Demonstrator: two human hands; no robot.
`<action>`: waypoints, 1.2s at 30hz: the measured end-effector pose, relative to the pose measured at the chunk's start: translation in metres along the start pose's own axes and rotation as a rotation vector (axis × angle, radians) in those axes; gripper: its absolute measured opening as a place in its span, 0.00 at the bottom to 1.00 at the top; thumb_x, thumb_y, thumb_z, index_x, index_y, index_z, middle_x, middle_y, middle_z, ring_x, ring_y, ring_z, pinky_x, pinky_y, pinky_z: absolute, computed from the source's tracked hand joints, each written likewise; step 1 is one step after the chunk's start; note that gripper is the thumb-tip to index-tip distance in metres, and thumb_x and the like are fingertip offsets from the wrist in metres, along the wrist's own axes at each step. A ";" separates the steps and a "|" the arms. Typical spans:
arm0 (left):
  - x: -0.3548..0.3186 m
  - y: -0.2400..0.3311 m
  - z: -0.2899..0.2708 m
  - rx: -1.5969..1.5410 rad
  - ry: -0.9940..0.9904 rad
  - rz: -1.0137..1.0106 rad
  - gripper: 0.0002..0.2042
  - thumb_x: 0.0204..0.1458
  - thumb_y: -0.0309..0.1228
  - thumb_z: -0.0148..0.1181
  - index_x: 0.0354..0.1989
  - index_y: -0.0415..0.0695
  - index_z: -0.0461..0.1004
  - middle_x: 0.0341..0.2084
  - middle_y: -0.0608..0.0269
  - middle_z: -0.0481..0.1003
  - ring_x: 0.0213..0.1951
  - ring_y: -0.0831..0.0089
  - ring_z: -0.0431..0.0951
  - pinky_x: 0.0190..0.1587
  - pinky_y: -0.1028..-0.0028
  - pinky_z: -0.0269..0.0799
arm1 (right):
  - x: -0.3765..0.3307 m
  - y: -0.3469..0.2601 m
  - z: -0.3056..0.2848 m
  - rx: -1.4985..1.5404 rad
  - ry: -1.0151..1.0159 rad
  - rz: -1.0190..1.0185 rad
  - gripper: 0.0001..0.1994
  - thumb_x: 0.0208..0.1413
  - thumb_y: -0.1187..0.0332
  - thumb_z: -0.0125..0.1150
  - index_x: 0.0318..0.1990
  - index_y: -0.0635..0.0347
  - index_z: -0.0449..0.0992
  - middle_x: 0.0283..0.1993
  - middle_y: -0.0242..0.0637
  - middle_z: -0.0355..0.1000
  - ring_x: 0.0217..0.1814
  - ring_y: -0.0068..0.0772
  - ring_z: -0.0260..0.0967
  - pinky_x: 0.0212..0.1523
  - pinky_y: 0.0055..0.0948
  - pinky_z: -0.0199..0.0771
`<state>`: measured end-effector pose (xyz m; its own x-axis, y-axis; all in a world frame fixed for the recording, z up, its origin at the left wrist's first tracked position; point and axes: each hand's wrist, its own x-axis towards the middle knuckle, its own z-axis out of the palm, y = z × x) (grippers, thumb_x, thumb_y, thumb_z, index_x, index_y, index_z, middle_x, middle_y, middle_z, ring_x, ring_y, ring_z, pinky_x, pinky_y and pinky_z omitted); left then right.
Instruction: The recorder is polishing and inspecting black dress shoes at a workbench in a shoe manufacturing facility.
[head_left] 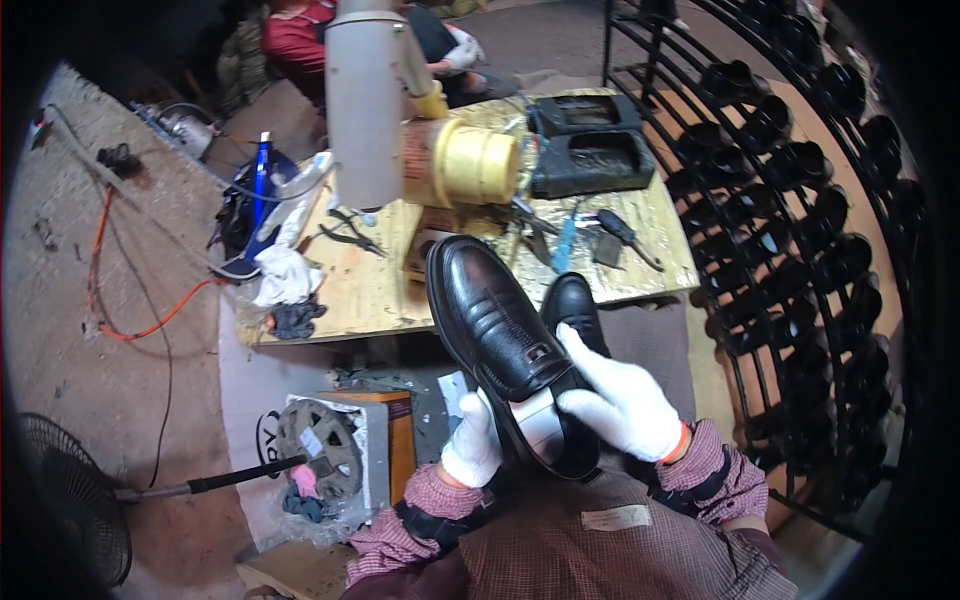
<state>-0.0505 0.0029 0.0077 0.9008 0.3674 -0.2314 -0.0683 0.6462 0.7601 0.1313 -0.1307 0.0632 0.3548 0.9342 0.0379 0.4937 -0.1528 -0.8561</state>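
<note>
A black leather loafer (490, 315) with a small buckle on its strap is held in front of my chest, its toe pointing away and its pale insole showing. My left hand (472, 445), in a white glove, is closed on the left side near the heel. On the other side my right hand (622, 405), also gloved in white, has its fingers bent against the loafer's opening. A second black shoe (572, 305) shows just beyond those fingers, partly hidden; whether the right hand grips it too is unclear.
Ahead stands a workbench (370, 290) with pliers (350, 232), a yellow cylindrical machine part (475, 165) and a black twin-well tray (595, 160). A rack of black shoes (800, 250) curves along the right. At left are a fan (75, 495) and an orange cable (150, 328). Another person (295, 50) sits beyond.
</note>
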 end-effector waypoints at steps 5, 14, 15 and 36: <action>0.021 0.005 -0.057 -0.285 0.143 -0.048 0.64 0.36 0.82 0.55 0.69 0.34 0.58 0.59 0.39 0.71 0.59 0.44 0.75 0.65 0.49 0.69 | 0.000 -0.003 0.011 0.157 -0.008 -0.055 0.33 0.59 0.71 0.65 0.72 0.65 0.63 0.56 0.52 0.76 0.45 0.39 0.81 0.49 0.32 0.79; 0.071 0.062 -0.091 -0.283 0.165 0.179 0.53 0.50 0.75 0.50 0.76 0.46 0.54 0.71 0.54 0.63 0.70 0.53 0.65 0.73 0.53 0.61 | -0.052 0.027 -0.006 0.156 0.300 0.214 0.31 0.56 0.74 0.62 0.69 0.70 0.66 0.51 0.51 0.77 0.48 0.39 0.78 0.54 0.32 0.75; 0.074 0.067 -0.089 -0.287 0.143 0.173 0.53 0.51 0.74 0.51 0.75 0.43 0.55 0.71 0.52 0.63 0.70 0.52 0.65 0.73 0.54 0.61 | -0.057 0.030 -0.005 0.114 0.305 0.267 0.30 0.57 0.74 0.62 0.68 0.70 0.67 0.51 0.51 0.78 0.48 0.38 0.78 0.54 0.31 0.75; 0.037 0.044 -0.091 -0.617 -0.008 0.190 0.49 0.55 0.71 0.51 0.70 0.37 0.60 0.59 0.42 0.73 0.50 0.46 0.80 0.58 0.47 0.76 | 0.052 0.154 -0.045 -0.742 0.440 0.141 0.35 0.56 0.71 0.63 0.72 0.65 0.60 0.68 0.57 0.67 0.70 0.58 0.66 0.70 0.46 0.64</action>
<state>-0.0591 0.1059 -0.0229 0.8516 0.5100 -0.1210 -0.4589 0.8370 0.2981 0.2611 -0.1200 -0.0433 0.6503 0.7047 0.2838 0.7572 -0.5711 -0.3170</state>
